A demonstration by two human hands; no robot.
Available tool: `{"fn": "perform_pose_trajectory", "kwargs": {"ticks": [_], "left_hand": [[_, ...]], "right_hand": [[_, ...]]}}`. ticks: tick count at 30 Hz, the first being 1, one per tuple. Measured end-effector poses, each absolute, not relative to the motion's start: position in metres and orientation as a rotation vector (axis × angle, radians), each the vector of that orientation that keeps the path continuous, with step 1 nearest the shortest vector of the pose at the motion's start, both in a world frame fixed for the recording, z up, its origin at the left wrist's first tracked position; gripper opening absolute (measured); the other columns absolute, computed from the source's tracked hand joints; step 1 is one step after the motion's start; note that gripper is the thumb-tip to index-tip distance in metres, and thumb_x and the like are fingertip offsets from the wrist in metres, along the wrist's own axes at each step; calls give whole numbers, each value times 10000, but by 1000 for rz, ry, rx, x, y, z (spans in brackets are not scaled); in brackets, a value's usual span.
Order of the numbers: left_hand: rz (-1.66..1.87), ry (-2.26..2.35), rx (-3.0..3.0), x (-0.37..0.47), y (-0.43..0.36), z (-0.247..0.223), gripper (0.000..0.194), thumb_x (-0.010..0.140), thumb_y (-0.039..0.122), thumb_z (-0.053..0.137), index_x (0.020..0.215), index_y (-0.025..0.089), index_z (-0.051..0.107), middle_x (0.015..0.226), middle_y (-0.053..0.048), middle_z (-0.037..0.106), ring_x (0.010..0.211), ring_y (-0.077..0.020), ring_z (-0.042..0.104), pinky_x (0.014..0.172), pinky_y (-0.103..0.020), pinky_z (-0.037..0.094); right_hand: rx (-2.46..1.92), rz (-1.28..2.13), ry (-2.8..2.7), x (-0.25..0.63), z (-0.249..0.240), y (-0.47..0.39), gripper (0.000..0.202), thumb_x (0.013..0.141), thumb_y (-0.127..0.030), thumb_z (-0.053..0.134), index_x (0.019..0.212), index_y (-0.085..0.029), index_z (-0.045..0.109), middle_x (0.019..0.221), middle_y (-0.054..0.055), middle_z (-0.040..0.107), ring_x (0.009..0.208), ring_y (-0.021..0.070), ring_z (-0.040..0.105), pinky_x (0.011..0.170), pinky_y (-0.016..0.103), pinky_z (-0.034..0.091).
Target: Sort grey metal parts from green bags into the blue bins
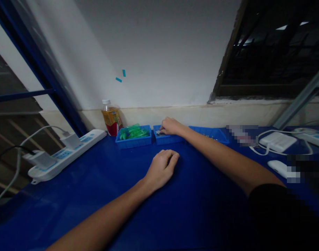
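My left hand [163, 167] rests on the blue table [96, 202] in front of the trays. Its fingers are curled closed with the thumb alongside, and nothing shows sticking out of them. Farther forward, my right hand [171, 126] dips into the middle blue tray [169, 140], fingers pinched down among small light-coloured pieces [158, 132]. Whatever lies between those fingertips is hidden. To the left stands a blue tray [134, 143] filled with green translucent plastic pieces [134, 131]. A third blue tray [222, 136], partly behind my right forearm, holds small shiny bits.
A drink bottle [111, 118] stands against the wall behind the left tray. Along the left edge lies a white power strip [67, 153] with plugged-in chargers. At the right are a white adapter [278, 142] with cables and a white rounded object [279, 168].
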State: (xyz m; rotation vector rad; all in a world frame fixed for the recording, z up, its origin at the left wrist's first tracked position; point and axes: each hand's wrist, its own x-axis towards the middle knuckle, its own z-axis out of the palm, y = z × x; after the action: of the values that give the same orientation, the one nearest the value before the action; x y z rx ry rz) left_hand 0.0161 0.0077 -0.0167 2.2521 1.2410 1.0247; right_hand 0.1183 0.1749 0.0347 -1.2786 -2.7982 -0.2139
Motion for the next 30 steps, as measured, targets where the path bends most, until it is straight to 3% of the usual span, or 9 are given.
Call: {"fn": "perform_pose_trajectory", "kwargs": {"ticks": [3, 8, 12, 16, 21, 27, 30], "left_hand": [[990, 1224, 2276, 16, 8, -17, 349, 959, 356, 334, 883, 180, 625, 823, -32, 658, 799, -177, 579, 776, -314, 411], [965, 1217, 2297, 16, 9, -17, 348, 958, 349, 334, 865, 179, 622, 818, -38, 655, 792, -177, 571, 770, -322, 413], [948, 1196, 2317, 17, 10, -17, 329, 955, 344, 345, 869, 183, 619, 846, -41, 662, 813, -181, 573, 770, -323, 414], [846, 1201, 2410, 19, 11, -21, 282, 935, 333, 387, 846, 190, 612, 871, -45, 659, 823, -196, 566, 769, -333, 408], [656, 1229, 2523, 21, 10, -24, 242, 922, 343, 416, 878, 209, 612, 916, -46, 625, 904, -220, 538, 788, -356, 386], [598, 1302, 2547, 24, 9, -23, 225, 918, 354, 423, 930, 222, 605, 971, -50, 596, 953, -234, 514, 797, -381, 369], [573, 1330, 2539, 24, 8, -22, 212, 917, 348, 428, 959, 227, 597, 998, -48, 590, 975, -237, 513, 821, -402, 367]], "right_hand": [[-1232, -299, -2854, 113, 35, 174, 255, 786, -344, 652, 973, -195, 742, 1015, 152, 693, 1013, 298, 588, 780, 327, 436], [-1229, -428, -2890, 106, 38, 172, 270, 755, -347, 682, 948, -167, 739, 990, 167, 686, 929, 290, 615, 744, 330, 448], [-1197, -418, -2802, 112, 44, 164, 310, 820, -387, 606, 997, -156, 710, 1012, 159, 674, 961, 283, 595, 766, 334, 433], [-1126, -334, -2431, 153, 51, 140, 291, 903, -341, 479, 935, -141, 689, 931, 108, 675, 928, 224, 579, 816, 307, 397], [-1289, -254, -2190, 239, 38, 105, 268, 897, -264, 454, 818, -136, 677, 835, 85, 673, 828, 195, 580, 783, 289, 392], [-1752, 325, -2348, 295, 27, 124, 221, 839, -233, 538, 942, -131, 705, 867, 60, 706, 744, 166, 611, 659, 236, 425], [-1784, 404, -2422, 287, 31, 144, 279, 796, -230, 601, 1041, -133, 693, 953, 64, 710, 786, 169, 626, 676, 225, 436]]}}
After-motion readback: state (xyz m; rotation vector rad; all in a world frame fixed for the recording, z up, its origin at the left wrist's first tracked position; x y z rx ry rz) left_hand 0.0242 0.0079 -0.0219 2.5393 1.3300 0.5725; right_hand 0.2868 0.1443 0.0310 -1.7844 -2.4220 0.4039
